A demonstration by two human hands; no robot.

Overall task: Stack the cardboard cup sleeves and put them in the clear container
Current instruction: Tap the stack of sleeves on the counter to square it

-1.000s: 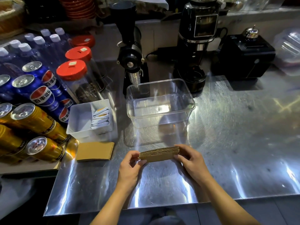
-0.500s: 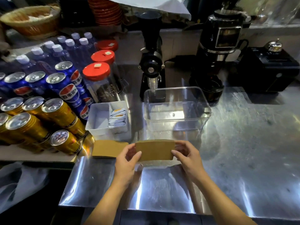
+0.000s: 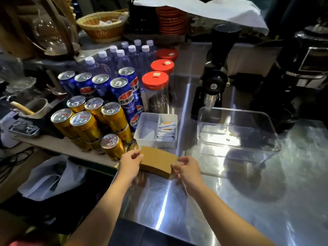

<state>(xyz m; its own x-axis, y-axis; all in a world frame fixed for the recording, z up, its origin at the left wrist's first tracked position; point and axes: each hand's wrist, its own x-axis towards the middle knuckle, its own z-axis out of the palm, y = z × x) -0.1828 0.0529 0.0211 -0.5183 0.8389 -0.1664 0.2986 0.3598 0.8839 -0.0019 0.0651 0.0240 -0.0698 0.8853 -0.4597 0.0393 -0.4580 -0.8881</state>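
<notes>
A brown stack of flat cardboard cup sleeves (image 3: pixel 158 160) lies at the near left of the steel counter, just in front of the white tray. My left hand (image 3: pixel 130 163) grips its left end and my right hand (image 3: pixel 186 170) pinches its right end. The stack sits where another pile of sleeves lay, which is now hidden beneath it. The clear container (image 3: pixel 236 148) stands to the right of the stack and a little further back, with nothing inside it.
A white divided tray (image 3: pixel 147 129) with sachets sits right behind the stack. Gold cans (image 3: pixel 85 123), blue cans (image 3: pixel 124 93) and red-lidded jars (image 3: pixel 155 89) crowd the left. A black grinder (image 3: pixel 213 82) and a coffee machine (image 3: pixel 301 77) stand behind the container.
Both hands carried the sleeve stack left from in front of the clear container, over to the pile lying by the white tray. The view turned left with them.
</notes>
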